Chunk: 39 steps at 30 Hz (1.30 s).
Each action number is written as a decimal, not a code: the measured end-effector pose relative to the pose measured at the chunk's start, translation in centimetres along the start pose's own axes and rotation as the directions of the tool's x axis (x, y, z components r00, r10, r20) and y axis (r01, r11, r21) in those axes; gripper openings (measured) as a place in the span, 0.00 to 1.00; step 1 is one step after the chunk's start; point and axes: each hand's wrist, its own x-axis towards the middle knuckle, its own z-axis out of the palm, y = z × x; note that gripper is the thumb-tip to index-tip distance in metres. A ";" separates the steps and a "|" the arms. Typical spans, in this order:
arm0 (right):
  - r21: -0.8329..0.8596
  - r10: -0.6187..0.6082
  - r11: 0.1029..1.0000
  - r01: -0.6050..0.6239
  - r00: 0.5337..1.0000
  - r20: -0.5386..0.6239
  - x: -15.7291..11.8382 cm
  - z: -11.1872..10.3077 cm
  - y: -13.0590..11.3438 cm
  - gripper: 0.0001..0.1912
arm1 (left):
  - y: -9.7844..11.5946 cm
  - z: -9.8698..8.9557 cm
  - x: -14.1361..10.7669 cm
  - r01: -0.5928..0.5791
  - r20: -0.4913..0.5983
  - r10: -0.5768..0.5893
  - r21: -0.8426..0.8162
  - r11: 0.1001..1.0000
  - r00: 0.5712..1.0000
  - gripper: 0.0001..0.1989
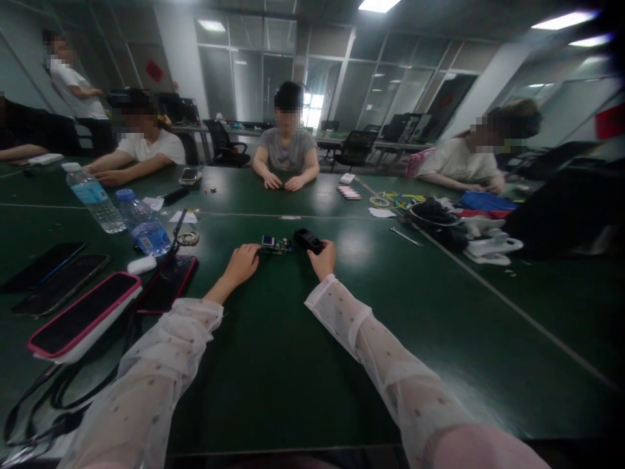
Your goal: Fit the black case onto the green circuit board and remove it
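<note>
A small green circuit board (275, 245) with a little screen at its left end is in front of me near the middle of the table. My left hand (243, 264) is at the board's left edge, its fingers bent and closed on that edge. Just to the right, my right hand (323, 260) grips a black oblong device casing (306, 240) by its near right end. The casing's far end points toward the board, with a narrow gap between the two. Its fine details are blurred.
On the left stand two water bottles (149, 228), near several phones, a white case with a pink rim (88, 316) and black cords. A metal tool (406, 236) lies to the right, before a pile of cables and white parts (493, 247). People sit across the dark green table (293, 365).
</note>
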 end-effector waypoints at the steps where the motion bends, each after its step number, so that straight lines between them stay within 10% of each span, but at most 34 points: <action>1: -0.019 0.030 0.999 -0.030 1.000 0.004 0.0 0.0 -0.1 0.24 | 0.0 0.0 0.0 -0.001 0.000 0.001 0.003 1.000 1.000 0.18; 39: -0.071 0.055 0.996 -0.051 0.996 0.068 -0.2 -0.4 -0.8 0.25 | -1.3 0.6 0.7 0.034 0.004 -0.034 -0.241 0.970 0.999 0.12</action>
